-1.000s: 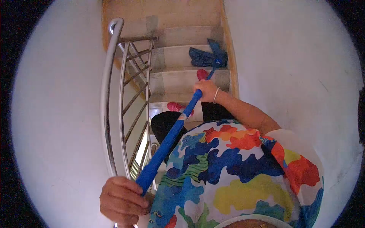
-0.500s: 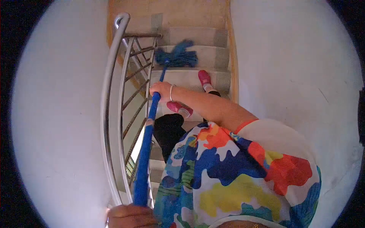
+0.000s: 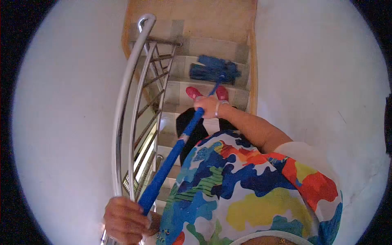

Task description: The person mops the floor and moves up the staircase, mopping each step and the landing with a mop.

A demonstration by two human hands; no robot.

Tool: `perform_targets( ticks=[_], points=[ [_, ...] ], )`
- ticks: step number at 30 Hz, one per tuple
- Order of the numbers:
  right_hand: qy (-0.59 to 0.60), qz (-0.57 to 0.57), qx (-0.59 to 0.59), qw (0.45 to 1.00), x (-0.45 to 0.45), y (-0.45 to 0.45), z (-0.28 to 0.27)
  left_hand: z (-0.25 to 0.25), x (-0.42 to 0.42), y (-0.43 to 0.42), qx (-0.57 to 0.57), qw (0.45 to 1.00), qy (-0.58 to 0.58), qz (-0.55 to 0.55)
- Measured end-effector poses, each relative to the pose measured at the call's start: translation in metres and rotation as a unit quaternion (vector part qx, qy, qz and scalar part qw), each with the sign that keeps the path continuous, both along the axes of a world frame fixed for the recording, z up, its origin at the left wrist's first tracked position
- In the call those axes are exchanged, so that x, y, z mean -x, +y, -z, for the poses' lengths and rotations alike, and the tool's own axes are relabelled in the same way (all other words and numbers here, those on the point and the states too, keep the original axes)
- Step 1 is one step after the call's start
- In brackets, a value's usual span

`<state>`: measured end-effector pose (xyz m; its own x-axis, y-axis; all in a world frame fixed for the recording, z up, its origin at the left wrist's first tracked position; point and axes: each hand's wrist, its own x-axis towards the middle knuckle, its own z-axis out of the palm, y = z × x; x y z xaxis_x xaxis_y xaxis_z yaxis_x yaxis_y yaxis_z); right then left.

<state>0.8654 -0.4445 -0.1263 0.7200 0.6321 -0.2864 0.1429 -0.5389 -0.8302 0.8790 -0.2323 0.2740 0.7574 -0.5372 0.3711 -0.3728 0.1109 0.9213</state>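
A mop with a blue handle (image 3: 167, 163) runs slantwise from lower left to upper middle. Its blue strand head (image 3: 214, 69) lies on a stair tread, toward the right side. My right hand (image 3: 208, 105), with a bracelet at the wrist, is closed around the handle partway down. Down at the lower left, my left hand (image 3: 125, 220) has its fingers wrapped at the handle's upper end, close beside the metal handrail; the palm is hidden.
A metal handrail (image 3: 122, 122) with bars follows the stairs on the left. White walls (image 3: 318, 73) flank both sides. My red shoes (image 3: 193, 92) stand on a step just below the mop head. A tan landing floor (image 3: 196, 18) lies beyond the steps.
The mop head has swept to the right across the tread, and my right hand moved right with the handle. My left hand shifted slightly up and left. My feet are now side by side.
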Motion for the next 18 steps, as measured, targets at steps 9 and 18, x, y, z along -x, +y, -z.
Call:
perform_targets(
  ticks=[9, 18],
  points=[
    [-0.015, -0.01, 0.054, 0.998, 0.0, -0.022, -0.003, 0.033, -0.009, 0.029, 0.106, 0.966, 0.127, -0.197],
    [-0.15, 0.094, -0.169, 0.97, -0.051, -0.018, -0.14, -0.126, 0.005, -0.046, -0.029, 0.997, -0.05, -0.042]
  ],
)
